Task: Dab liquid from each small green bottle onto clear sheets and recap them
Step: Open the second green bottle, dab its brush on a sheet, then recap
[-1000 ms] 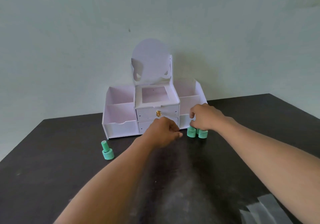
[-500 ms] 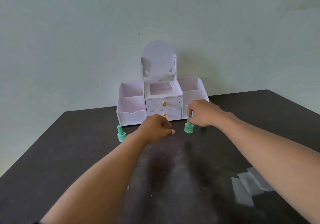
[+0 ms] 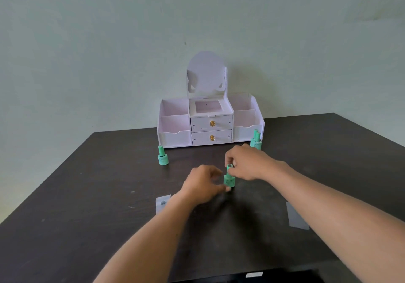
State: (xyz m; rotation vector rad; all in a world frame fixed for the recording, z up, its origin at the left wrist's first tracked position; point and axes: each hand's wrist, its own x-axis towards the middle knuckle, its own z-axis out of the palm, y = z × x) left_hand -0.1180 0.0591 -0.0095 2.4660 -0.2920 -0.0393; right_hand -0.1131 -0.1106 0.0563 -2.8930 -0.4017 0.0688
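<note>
While our right fingers point(image 3: 228, 157) pinch the cap point(image 3: 229, 168) of the bottle point(image 3: 229, 180), our left fingers point(image 3: 225, 188) close round its base, holding it upright mid-bench point(image 3: 98, 195), well short of the organiser point(image 3: 210, 124). We cannot tell whether the cap is tight or loosened. A dabbed sheet point(image 3: 162, 202) lies just beside our left hand point(image 3: 202, 184), and a bare sheet point(image 3: 295, 217) lies by the right forearm. A spare bottle point(image 3: 163, 155) stands off left, with a pair point(image 3: 256, 140) against the organiser. If our hold on the base is weak, twisting could tip the bottle and spill it, and a hasty lift could drip onto the bench rather than a sheet
</note>
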